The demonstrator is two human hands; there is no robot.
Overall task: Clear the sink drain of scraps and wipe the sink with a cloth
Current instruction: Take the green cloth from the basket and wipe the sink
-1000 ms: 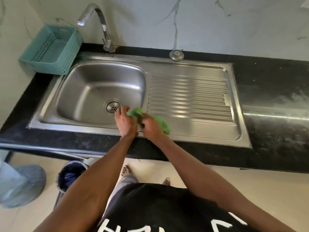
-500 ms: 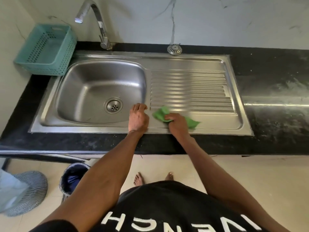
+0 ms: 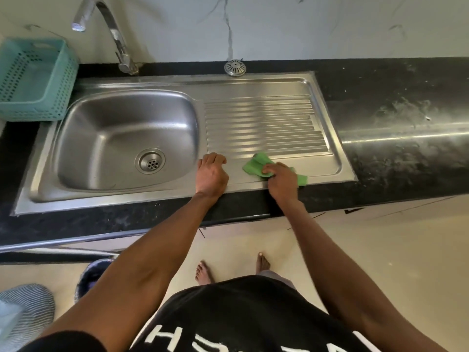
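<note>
A steel sink (image 3: 76, 191) with a ribbed drainboard (image 3: 264, 123) is set in a black counter. Its drain (image 3: 150, 161) shows bare holes, with no scraps visible. A green cloth (image 3: 256, 166) lies on the flat front strip of the drainboard, and my right hand (image 3: 280, 180) presses down on it and grips it. My left hand (image 3: 212, 174) rests on the sink's front rim between basin and drainboard, fingers curled, holding nothing. A round metal strainer (image 3: 235, 68) sits on the counter behind the drainboard.
A teal plastic basket (image 3: 33, 80) stands at the back left beside the tap (image 3: 111, 29). The black counter (image 3: 396, 128) runs on to the right. On the floor below are a dark bin (image 3: 92, 275) and a striped object (image 3: 28, 308).
My right hand has slid the cloth rightward from near the basin edge onto the drainboard's front strip. My left hand let go of the cloth and settled on the rim.
</note>
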